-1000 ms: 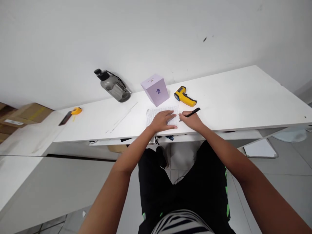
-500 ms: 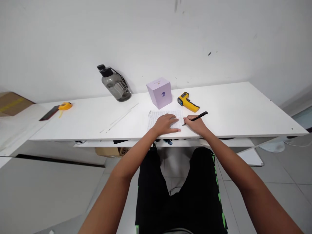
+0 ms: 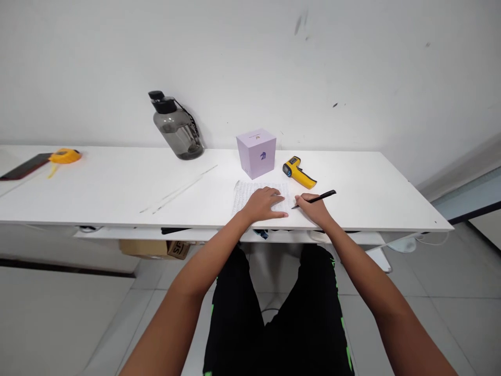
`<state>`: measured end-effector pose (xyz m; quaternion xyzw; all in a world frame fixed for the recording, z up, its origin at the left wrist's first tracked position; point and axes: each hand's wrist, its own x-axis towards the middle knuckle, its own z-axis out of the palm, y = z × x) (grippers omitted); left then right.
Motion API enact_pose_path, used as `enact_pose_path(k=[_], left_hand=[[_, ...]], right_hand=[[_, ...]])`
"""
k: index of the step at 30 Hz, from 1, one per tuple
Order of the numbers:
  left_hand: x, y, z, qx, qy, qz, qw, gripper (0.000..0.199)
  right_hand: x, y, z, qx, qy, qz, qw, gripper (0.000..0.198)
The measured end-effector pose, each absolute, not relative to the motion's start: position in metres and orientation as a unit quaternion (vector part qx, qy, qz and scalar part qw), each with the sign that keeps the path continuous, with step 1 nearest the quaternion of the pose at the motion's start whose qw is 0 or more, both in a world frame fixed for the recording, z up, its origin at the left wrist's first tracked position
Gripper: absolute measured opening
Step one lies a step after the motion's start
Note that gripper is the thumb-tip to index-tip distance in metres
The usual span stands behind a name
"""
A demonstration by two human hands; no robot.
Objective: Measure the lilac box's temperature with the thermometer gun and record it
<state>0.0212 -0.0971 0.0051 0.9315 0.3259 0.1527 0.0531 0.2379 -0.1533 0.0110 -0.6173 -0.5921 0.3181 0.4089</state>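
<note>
A sheet of paper covered in lines of writing lies near the front edge of the white desk. My left hand rests flat on it with the fingers spread, covering part of the sheet. In my right hand is a black pen, gripped with its tip down at the sheet's right side. Just behind the paper stands a lilac box with a dark purple emblem. To the box's right lies a yellow infrared thermometer, its handle pointing towards my right hand.
A grey water bottle with a black lid stands against the wall, left of the box. Farther left lie an orange tape measure and a dark flat object. Under the desktop are a shelf and a cardboard box.
The camera view has turned and shifted, so the desk's contents sit differently in the picture. My left hand stays on the paper, and my right hand keeps the pen at the sheet's right side.
</note>
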Motion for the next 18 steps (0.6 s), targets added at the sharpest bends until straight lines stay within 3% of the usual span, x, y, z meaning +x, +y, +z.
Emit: enact_pose_path(k=[18], left_hand=[[0.02, -0.0958, 0.0025, 0.928, 0.325, 0.174, 0.06, 0.062]], right_hand=[[0.2361, -0.1554, 0.0128, -0.621, -0.578, 0.317, 0.423, 0.035]])
